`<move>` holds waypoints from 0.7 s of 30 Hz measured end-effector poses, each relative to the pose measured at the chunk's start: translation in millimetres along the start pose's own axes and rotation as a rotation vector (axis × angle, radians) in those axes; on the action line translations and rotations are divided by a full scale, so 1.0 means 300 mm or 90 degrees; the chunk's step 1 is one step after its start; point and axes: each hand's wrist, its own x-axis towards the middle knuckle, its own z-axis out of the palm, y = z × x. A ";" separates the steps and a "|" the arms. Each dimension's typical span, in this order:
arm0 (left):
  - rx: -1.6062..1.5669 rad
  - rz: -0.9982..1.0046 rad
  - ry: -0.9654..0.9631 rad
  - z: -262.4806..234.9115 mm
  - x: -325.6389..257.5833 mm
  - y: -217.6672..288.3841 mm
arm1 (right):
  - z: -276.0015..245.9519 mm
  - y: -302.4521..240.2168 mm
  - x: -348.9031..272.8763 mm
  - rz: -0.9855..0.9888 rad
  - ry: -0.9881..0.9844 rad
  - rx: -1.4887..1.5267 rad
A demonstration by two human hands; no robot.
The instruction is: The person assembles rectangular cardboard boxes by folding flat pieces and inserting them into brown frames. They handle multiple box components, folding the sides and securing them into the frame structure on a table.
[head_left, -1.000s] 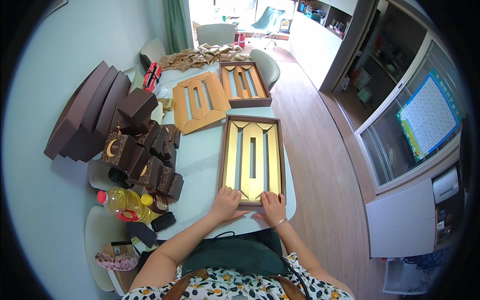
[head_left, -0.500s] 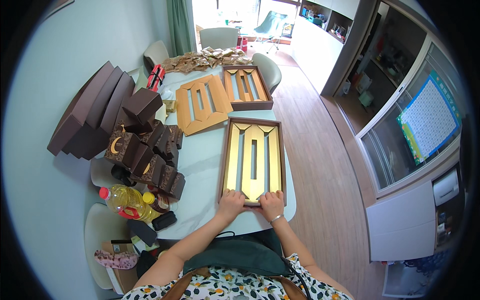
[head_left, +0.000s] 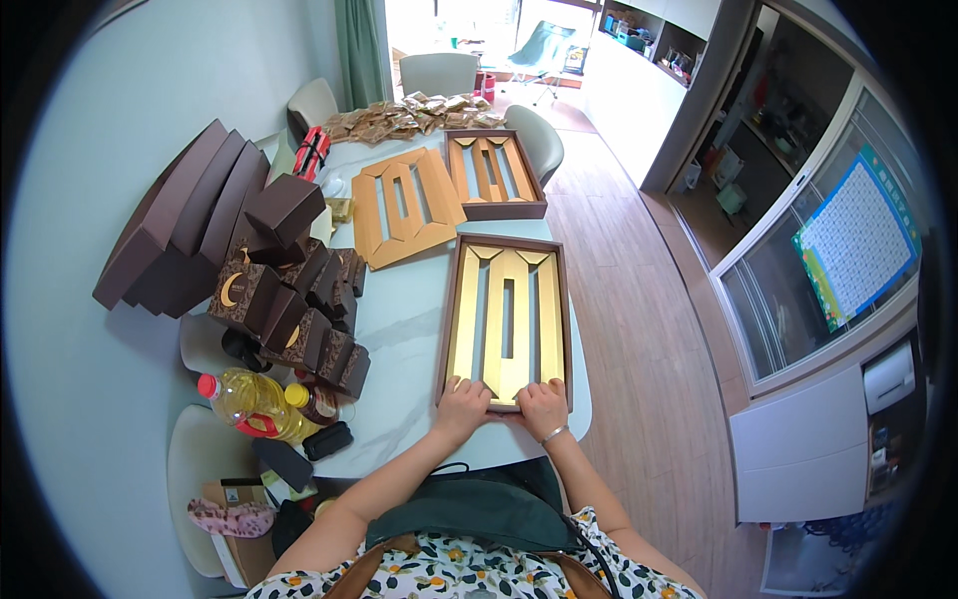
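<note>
Both hands have drawn in: left hand [head_left: 462, 410] and right hand [head_left: 544, 408] grip the near rim of the brown box [head_left: 565, 319], fingers over the gold insert [head_left: 494, 319]. Box stays at worktop [head_left: 397, 329] near right corner; work seems centred on insert's near edge.

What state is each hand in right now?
Left hand: closed on the near edge of the shallow, rectangular dark-brown box with the shiny gold slotted insert.
Right hand: closed on that same edge, farther right.
</note>
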 end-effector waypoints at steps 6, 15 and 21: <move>-0.019 -0.014 -0.031 0.013 -0.003 -0.001 | -0.002 0.001 -0.001 0.003 -0.013 0.003; -0.143 -0.053 -0.067 -0.069 0.011 -0.018 | -0.158 0.074 -0.013 0.019 -0.059 0.251; -0.137 -0.017 -0.070 -0.094 0.000 -0.031 | -0.169 0.098 -0.067 0.069 -0.095 0.195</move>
